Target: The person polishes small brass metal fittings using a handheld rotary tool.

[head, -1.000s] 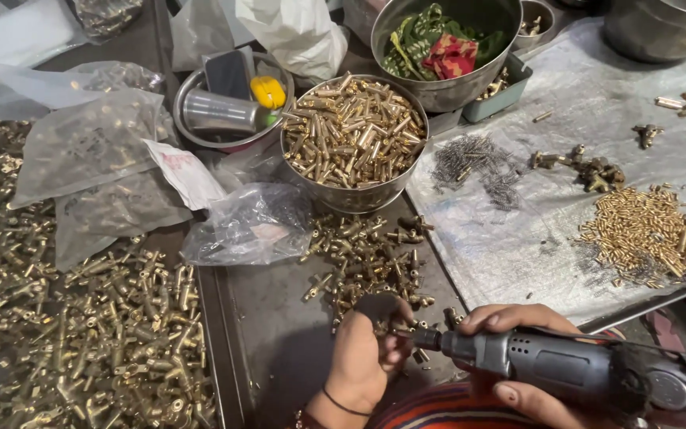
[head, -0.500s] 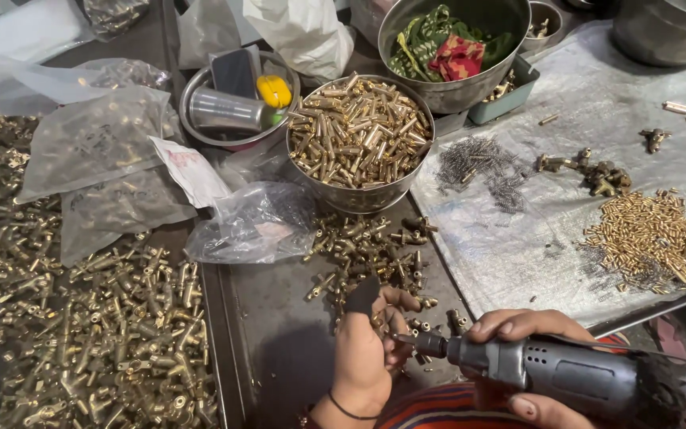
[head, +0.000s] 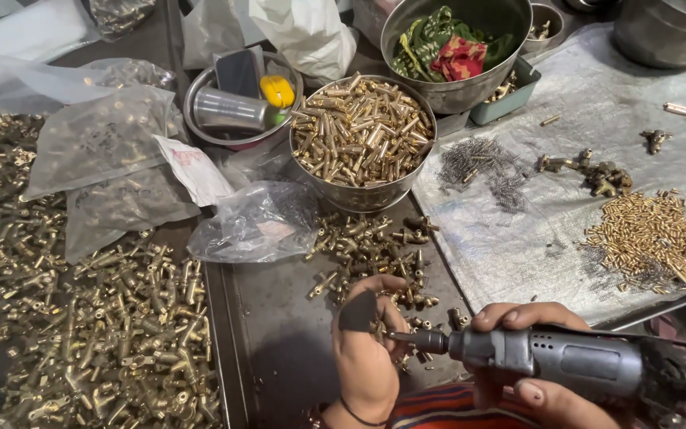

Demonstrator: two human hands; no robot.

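- The left hand (head: 365,349), wearing a dark thumb guard, pinched a small brass fitting (head: 380,328) between its fingertips, low at the frame's bottom edge.
- The right hand (head: 527,373) was wrapped around a grey, vented, cylindrical rotary tool (head: 565,364); its narrow metal tip touched the fitting.
- Just beyond lay a loose scatter of dull brass fittings (head: 375,250) on the scuffed grey metal tray (head: 279,334), whose bare patch left open room beside the hands.
- A round steel bowl of shiny brass tubes (head: 361,135) stood farther back, with crinkled clear plastic bags (head: 257,222) beside it.
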